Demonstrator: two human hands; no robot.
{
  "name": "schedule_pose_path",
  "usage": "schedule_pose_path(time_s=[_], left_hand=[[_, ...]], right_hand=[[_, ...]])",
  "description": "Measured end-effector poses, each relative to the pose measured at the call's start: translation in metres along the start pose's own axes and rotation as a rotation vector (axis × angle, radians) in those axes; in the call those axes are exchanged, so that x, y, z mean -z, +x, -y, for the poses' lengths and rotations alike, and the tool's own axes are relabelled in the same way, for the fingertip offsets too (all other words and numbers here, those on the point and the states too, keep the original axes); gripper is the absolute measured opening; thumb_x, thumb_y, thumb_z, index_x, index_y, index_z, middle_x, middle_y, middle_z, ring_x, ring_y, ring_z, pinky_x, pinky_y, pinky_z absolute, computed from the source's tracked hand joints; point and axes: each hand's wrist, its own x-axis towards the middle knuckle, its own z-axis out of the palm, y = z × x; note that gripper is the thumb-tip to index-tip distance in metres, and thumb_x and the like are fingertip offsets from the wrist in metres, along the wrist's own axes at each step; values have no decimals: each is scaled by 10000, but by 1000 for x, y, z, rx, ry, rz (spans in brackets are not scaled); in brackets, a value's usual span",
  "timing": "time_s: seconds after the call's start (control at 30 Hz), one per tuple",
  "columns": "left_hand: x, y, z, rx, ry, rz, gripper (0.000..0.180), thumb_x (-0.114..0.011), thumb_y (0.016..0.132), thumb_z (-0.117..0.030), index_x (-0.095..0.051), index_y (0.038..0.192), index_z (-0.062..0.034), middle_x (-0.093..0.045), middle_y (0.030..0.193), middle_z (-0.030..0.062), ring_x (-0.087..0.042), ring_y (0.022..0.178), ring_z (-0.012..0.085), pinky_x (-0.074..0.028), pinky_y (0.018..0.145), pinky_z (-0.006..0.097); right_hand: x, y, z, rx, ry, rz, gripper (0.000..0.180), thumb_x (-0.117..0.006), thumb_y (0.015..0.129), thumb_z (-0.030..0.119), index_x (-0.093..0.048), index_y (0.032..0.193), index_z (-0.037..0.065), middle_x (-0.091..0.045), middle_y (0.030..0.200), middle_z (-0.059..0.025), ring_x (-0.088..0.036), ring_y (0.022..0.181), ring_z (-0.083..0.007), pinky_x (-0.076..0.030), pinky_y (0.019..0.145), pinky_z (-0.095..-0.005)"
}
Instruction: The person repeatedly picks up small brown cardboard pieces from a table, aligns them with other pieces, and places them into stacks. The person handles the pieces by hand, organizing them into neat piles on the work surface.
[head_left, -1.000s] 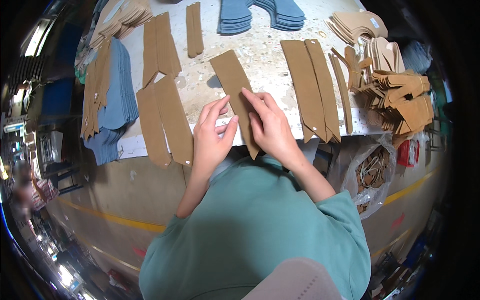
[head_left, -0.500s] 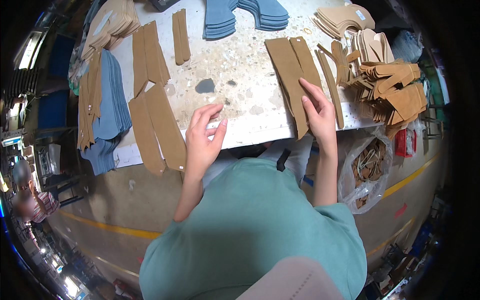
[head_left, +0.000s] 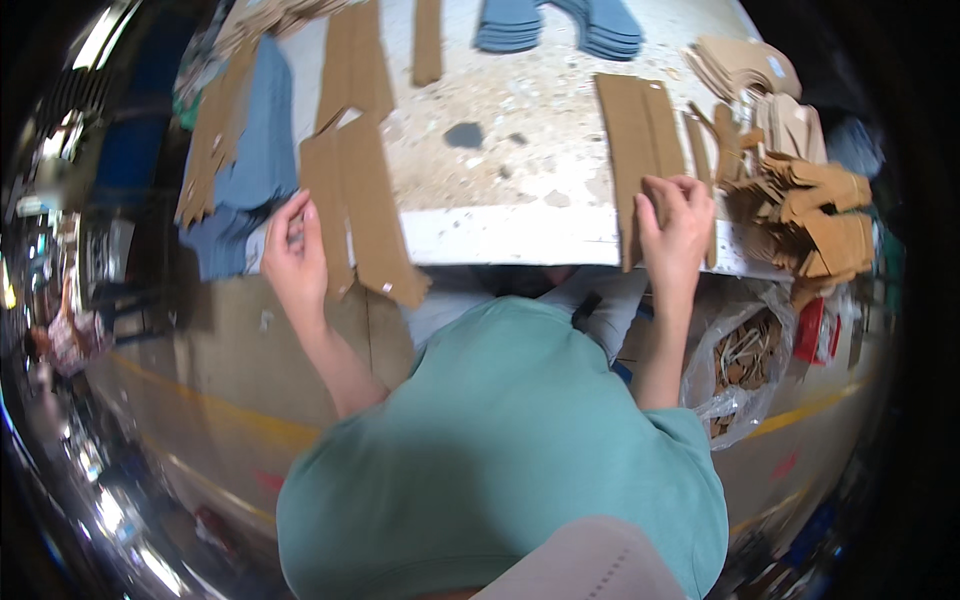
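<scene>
Two brown leather-like panels (head_left: 640, 130) lie side by side at the right of the table. My right hand (head_left: 678, 225) rests over their near end, fingers bent and thumb apart, with nothing visibly gripped. At the left, another pair of brown panels (head_left: 370, 200) reaches past the table's front edge and overlaps a farther brown pair (head_left: 352, 65). My left hand (head_left: 297, 250) is at the left edge of the near pair, its fingers loosely curled and thumb apart; no held piece shows. Left of it lie stacked blue pieces (head_left: 262, 130) with brown strips (head_left: 215, 140) on top.
Blue curved pieces (head_left: 510, 28) and a narrow brown strip (head_left: 427, 45) lie farther back. Beige stacks (head_left: 745, 65) and bundled brown pieces (head_left: 835, 230) crowd the right side. A clear bag of scraps (head_left: 735, 370) and a red basket (head_left: 818, 335) stand below the table.
My left hand has moved left, from the right side of the near brown panels to their left edge. My right hand stays at the right panels, its fingers now more bent. The view has shifted.
</scene>
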Motion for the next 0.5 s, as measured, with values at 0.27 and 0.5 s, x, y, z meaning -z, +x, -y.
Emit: schedule_pose_path(time_s=[0.27, 0.5], left_hand=[[31, -1, 24, 107, 110, -106, 195, -668, 904, -141, -710, 1049, -17, -718, 884, 100, -676, 750, 118, -538, 665, 255], [20, -18, 25, 100, 501, 11, 429, -765, 798, -366, -703, 1095, -62, -663, 960, 95, -664, 827, 223, -523, 739, 365]], right_hand=[[-5, -9, 17, 52, -7, 167, 478, -727, 816, 177, -623, 1280, 128, -539, 1058, -139, -533, 1010, -310, -445, 917, -413], [-24, -23, 85, 272, 424, 323, 321, -690, 874, 153, -669, 1190, 97, -613, 1088, -130, -575, 1063, -287, -482, 892, -387]])
